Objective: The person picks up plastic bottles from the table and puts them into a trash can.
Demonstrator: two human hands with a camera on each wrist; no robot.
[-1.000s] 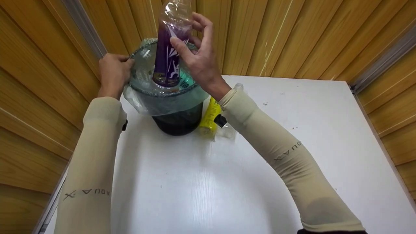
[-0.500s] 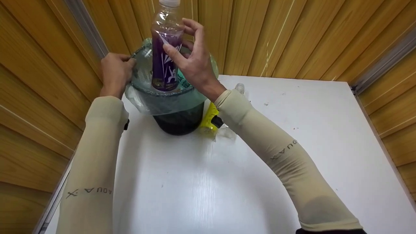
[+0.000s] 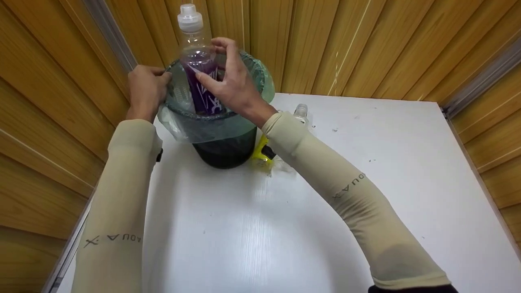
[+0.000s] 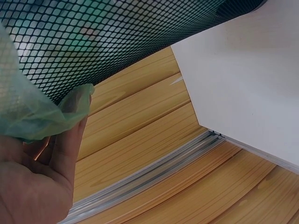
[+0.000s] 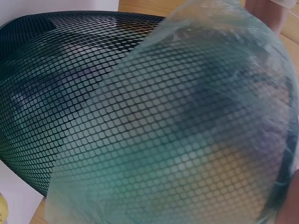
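Note:
A black mesh bin (image 3: 223, 148) lined with a pale green plastic bag (image 3: 211, 130) stands at the back left of the white table (image 3: 366, 195). My right hand (image 3: 230, 87) grips a clear bottle with a purple label (image 3: 198, 71) and white cap, upright, its lower part inside the bin's mouth. My left hand (image 3: 145, 91) grips the bin's rim and the bag's edge on the left. In the left wrist view the hand (image 4: 42, 186) lies against the green bag (image 4: 28, 116) below the mesh (image 4: 107, 32). The right wrist view is filled by the mesh bin (image 5: 60, 84) and bag (image 5: 196, 121).
A yellow-labelled bottle (image 3: 260, 150) lies on the table right of the bin, partly behind my right forearm, with a small clear bottle top (image 3: 300, 110) behind it. Wooden slat walls (image 3: 366, 44) close in the table at left, back and right.
My right hand has lowered the purple bottle from above the bin down into its mouth. The left hand stays on the rim.

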